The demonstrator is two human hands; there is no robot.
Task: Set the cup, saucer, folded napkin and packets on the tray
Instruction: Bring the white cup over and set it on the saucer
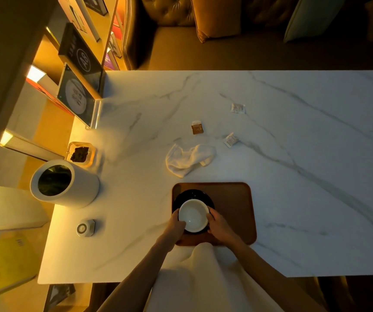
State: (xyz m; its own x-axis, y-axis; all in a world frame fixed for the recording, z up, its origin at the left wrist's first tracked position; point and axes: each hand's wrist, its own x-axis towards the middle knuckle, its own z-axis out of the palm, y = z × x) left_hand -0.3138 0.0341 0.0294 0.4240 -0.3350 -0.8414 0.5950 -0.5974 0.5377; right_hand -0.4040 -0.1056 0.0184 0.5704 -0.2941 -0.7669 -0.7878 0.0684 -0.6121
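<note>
A brown wooden tray lies at the near edge of the white marble table. On its left half sits a black saucer with a white cup on top. My left hand grips the cup's left side and my right hand grips its right side. A crumpled white napkin lies on the table just beyond the tray. Further back lie a brown packet and two white packets.
A white cylindrical bin stands left of the tray, with a small glass dish of dark bits behind it. A small round device sits near the left edge. An acrylic sign and books stand at the far left; a sofa lies beyond the table.
</note>
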